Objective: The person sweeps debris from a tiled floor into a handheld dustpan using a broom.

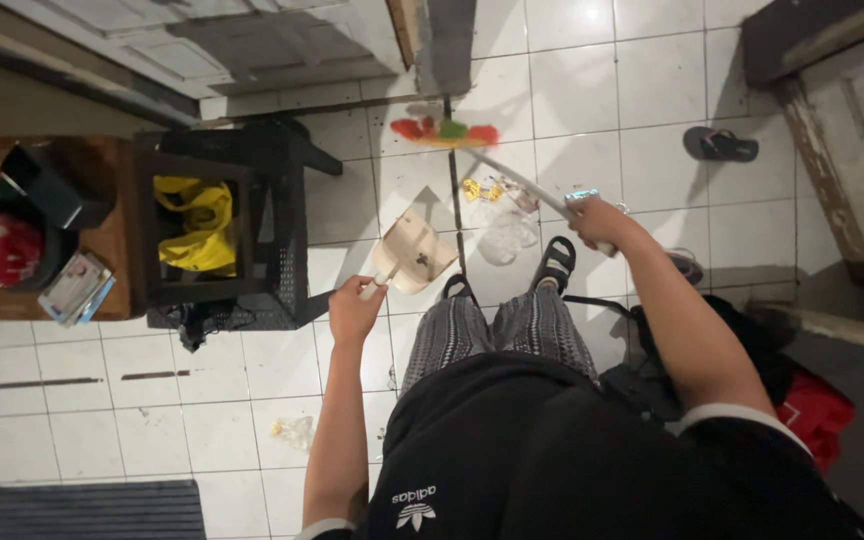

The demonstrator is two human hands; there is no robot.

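My left hand grips the handle of a beige dustpan, which rests on the white tiled floor ahead of my feet. My right hand holds the white handle of a broom whose red and green bristles lie on the tiles farther off. Between the bristles and the pan lie scraps of litter: a yellow wrapper and clear plastic.
A black stool frame with a yellow bag inside stands at left, beside a wooden table with clutter. A sandal lies at the upper right near a door. Dark bags sit by my right leg. Another scrap lies lower left.
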